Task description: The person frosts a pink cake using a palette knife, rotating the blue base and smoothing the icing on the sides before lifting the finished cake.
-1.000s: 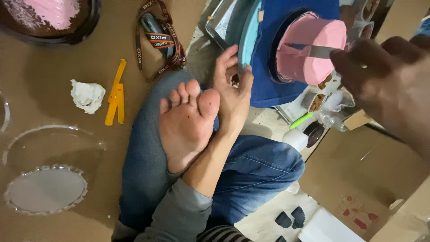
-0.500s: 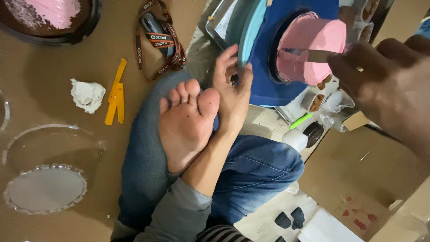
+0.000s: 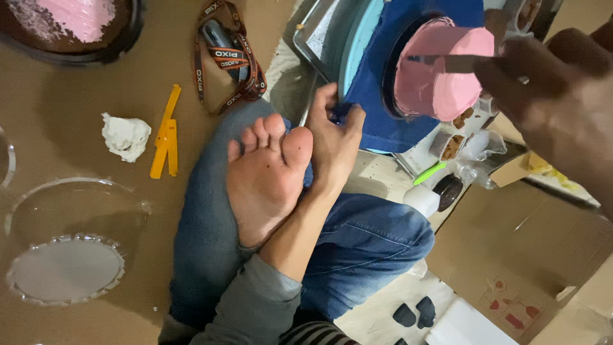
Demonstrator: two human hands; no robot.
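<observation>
A round pink-frosted cake (image 3: pixel 440 76) stands on a turntable (image 3: pixel 355 48) covered by a blue cloth (image 3: pixel 377 105), just past my crossed legs. My left hand (image 3: pixel 332 137) reaches over my bare foot (image 3: pixel 265 176) and pinches the near edge of the blue cloth. My right hand (image 3: pixel 562 96), blurred and close to the camera at the upper right, grips a spatula (image 3: pixel 447 62) whose dark flat blade lies against the pink frosting.
A dark bowl of pink frosting (image 3: pixel 70 25) sits at the top left, beside an orange lanyard (image 3: pixel 227 54). On the brown floor lie a white crumpled tissue (image 3: pixel 126 136), a yellow clip (image 3: pixel 166 131) and a clear plastic lid (image 3: pixel 70 243). A cardboard box (image 3: pixel 530 255) and a white bottle (image 3: pixel 424 198) are on the right.
My left hand's spread fingers have closed onto the edge of the blue cloth. My right hand has brought the spatula leftward so its blade lies across the cake.
</observation>
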